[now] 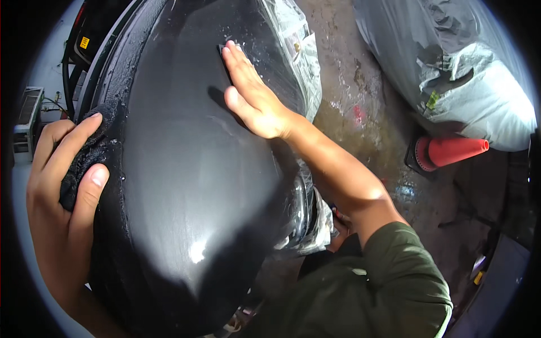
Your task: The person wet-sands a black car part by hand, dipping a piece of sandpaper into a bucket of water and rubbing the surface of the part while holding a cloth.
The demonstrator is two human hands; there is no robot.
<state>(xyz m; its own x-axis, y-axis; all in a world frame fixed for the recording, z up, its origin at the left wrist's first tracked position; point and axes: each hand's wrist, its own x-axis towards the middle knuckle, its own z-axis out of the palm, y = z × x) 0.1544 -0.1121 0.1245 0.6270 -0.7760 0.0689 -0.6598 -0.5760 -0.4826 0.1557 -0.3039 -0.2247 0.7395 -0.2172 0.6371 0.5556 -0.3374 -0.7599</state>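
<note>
A long, curved dark-grey car body panel (180, 129) fills the middle, its matte surface dotted with water drops and pale residue. My right hand (256, 101) lies flat near its far right part, fingers together and thumb apart. Under those fingers is a thin dark sheet (222, 55) that looks like sandpaper; only its edge shows, the rest being hidden. Along the panel's left border my left hand (65, 174) is curled round a wet black cloth (96, 146), thumb on the near side. Part of the cloth is covered by the fingers.
Clear plastic sheeting (301, 62) hangs along the panel's right side. Beyond the wet floor (352, 90), grey sheeting (479, 84) drapes a large object, with a red traffic cone (456, 152) tipped beside it. At far left stands a pale boxy unit (27, 118) with cables.
</note>
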